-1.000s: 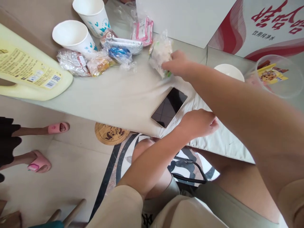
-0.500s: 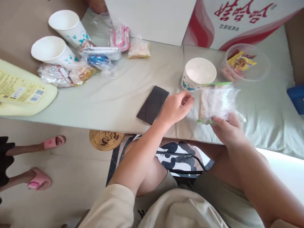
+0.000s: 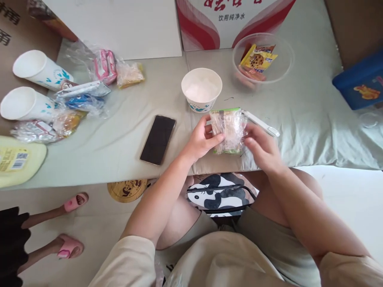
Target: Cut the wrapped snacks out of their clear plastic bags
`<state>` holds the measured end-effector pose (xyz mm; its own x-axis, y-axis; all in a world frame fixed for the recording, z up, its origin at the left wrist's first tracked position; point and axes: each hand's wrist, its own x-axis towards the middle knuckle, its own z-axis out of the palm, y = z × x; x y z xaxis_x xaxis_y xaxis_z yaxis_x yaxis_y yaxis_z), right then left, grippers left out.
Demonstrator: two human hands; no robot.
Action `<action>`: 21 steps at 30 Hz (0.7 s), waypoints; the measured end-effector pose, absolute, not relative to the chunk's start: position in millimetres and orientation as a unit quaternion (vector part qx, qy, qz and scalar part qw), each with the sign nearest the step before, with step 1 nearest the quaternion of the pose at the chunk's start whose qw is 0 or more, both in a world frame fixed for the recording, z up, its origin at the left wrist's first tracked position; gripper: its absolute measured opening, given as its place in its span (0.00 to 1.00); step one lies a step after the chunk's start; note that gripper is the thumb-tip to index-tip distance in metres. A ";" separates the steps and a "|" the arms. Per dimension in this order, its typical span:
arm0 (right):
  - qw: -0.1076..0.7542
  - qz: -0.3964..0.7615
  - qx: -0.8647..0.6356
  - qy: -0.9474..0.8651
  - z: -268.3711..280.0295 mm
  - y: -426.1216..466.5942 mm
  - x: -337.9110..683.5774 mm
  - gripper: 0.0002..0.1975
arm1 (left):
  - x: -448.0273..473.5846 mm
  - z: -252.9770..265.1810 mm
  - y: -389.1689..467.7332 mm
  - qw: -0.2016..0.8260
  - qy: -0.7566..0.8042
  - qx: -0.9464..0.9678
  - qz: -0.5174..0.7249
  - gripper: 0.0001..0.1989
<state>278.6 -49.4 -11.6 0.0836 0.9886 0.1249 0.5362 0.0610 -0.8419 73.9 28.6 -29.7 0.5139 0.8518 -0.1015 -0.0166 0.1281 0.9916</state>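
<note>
Between my hands is a small packet in crinkled clear plastic (image 3: 229, 131), with green strips along its top and bottom edges. My left hand (image 3: 200, 139) grips its left side, thumb across the front and fingers curled behind. At the packet's right edge, my right hand (image 3: 265, 147) has its thumb and curled fingers on the plastic; part of that contact is hidden. A slim white tool (image 3: 263, 124) lies on the cloth just beyond my right fingers. Behind the packet stands a white paper bowl (image 3: 202, 105) with whitish contents.
A black phone (image 3: 158, 139) lies to the left. Paper cups (image 3: 30, 65), wrapped snacks (image 3: 85, 103) and a yellow bottle (image 3: 20, 161) crowd the far left. A clear bowl (image 3: 285, 63) holds snack packets before a printed carton (image 3: 206, 24). A person's feet in pink slippers (image 3: 72, 245) show on the floor.
My left hand has moved onto the packet from beside the paper bowl. The packet, held by the right hand alone before, is now between both hands. The view has shifted to the right.
</note>
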 end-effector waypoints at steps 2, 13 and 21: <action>0.373 0.149 -0.688 -0.605 -13.2 -45.9 295.2 0.17 | 71.9 -34.2 29.0 0.642 0.375 0.571 0.349 0.38; 0.233 0.061 -0.733 -0.636 -34.9 -33.9 317.3 0.12 | 57.6 -34.7 32.9 0.564 0.395 0.565 0.455 0.36; 0.397 0.333 -0.640 -0.567 -3.8 -50.0 273.6 0.16 | 46.8 -36.9 29.8 0.496 0.432 0.617 0.433 0.35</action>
